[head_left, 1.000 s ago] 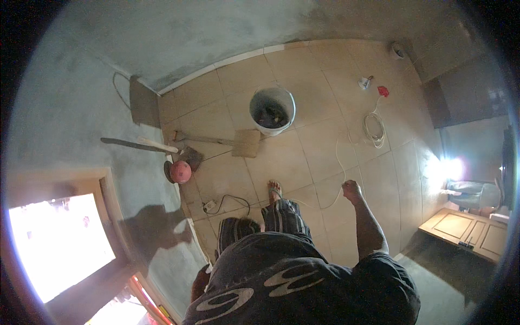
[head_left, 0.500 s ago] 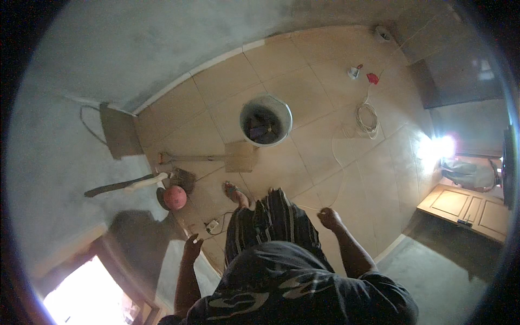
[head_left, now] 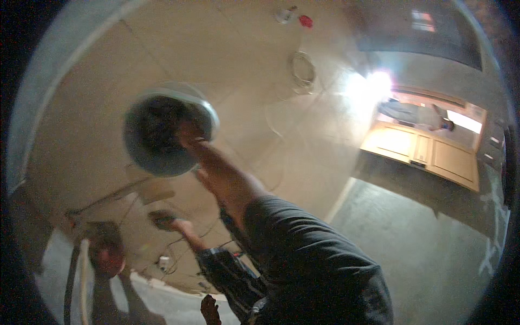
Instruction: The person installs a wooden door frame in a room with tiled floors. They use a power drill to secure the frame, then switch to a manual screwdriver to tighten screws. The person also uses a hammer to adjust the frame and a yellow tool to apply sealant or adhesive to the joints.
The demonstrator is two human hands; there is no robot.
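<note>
My right arm stretches down to a grey bucket [head_left: 157, 169] on the tiled floor. My right hand [head_left: 188, 131] is inside its rim. The fingers blur into the dark inside, so what they touch or hold does not show. Dark contents lie in the bucket, too dim to name. Low in the picture, my left hand [head_left: 209, 310] hangs near my striped trouser leg, apart from any object. It is a dark shape and its fingers do not show clearly. A flat-bladed shovel [head_left: 156, 190] lies on the floor close to the bucket.
A round red thing [head_left: 111, 261] and upright handles [head_left: 83, 279] stand at the left wall. Nearer me lie a white socket block [head_left: 164, 263] and cords. Coiled cable [head_left: 302, 69] lies farther off. At right are a wooden door [head_left: 420, 151], a bright lamp [head_left: 374, 84] and another person [head_left: 422, 115].
I have bent forward and the view has turned. My right hand has moved from beside my thigh down into the bucket. My left hand stays low near my leg.
</note>
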